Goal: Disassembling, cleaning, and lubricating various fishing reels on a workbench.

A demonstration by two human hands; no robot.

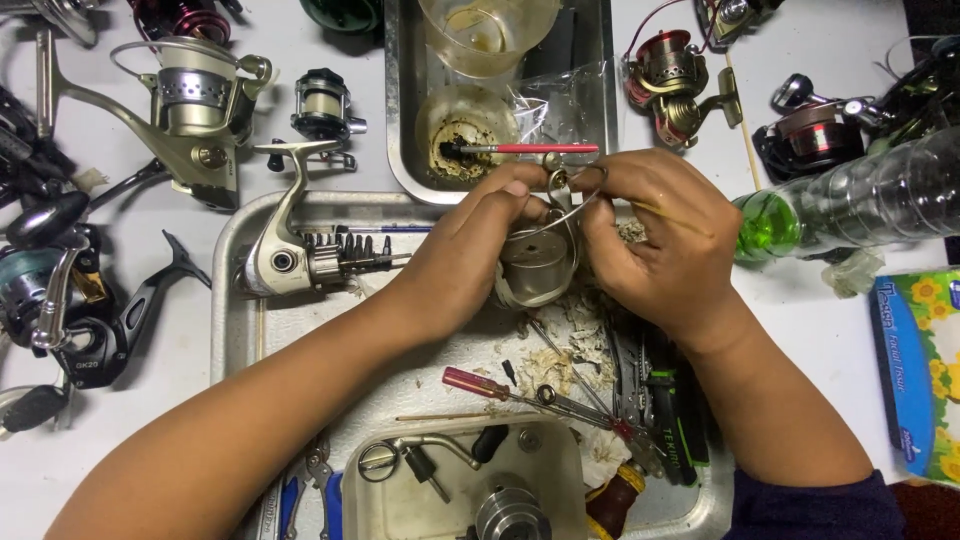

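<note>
- Two metal trays carry the work: the large steel tray [232, 330] under the hands, littered with tools and debris, and a deeper steel pan [398, 120] above it holding greasy plastic cups.
- Beside the left forearm on the large tray lies a spinning reel body [285, 250] with its shaft pointing right toward the hands; more reels lie scattered on the white table [120, 420].
- Right of the hands lies a clear plastic bottle with a green base [850, 205], on its side.
- Between the two hands sits the reel rotor [535, 265], a pale metal drum standing roughly upright, with its thin bail wire [570, 205] arching over the top from hand to hand. It lies right at the fingertips, equally close to both hands.
- Left hand [470, 255] comes in from the lower left, fingers curled and pinched on the rotor's upper edge where the bail wire joins it.
- Right hand [665, 245] comes in from the lower right, fingers closed on the other end of the bail wire; a thin wooden stick [670, 215] seems tucked under them.
- A red-handled brush [530, 149] rests across a cup just above the fingertips, not touching them.
- A small red-handled screwdriver [480, 384] lies below the hands.
</note>
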